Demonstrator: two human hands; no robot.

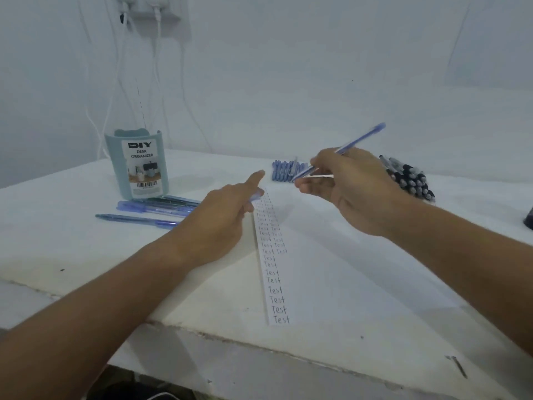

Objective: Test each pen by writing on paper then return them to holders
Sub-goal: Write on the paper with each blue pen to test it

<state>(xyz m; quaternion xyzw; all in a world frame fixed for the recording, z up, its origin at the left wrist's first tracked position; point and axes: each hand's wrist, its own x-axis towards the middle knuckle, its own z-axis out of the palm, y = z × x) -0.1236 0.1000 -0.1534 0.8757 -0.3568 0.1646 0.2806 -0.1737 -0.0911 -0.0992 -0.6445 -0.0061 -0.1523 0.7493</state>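
My right hand (354, 186) holds a blue pen (362, 140) in the air above the table, its tip pointing down-left. My left hand (227, 212) hovers over the top of the paper (274, 272) and grips a small blue pen cap (257, 194), index finger stretched out. The paper is a white sheet with columns of the handwritten word "Test". A pale blue desk organizer (138, 164) stands at the left with nothing sticking out of its top. Several blue pens (150, 210) lie in front of it.
A row of blue pens (284, 170) lies behind my hands. A heap of black-and-white pens (409, 177) sits at the right. White cables hang down the wall from a socket (147, 7). The table's front edge (259, 346) is chipped; a dark object (529, 219) sits at the right border.
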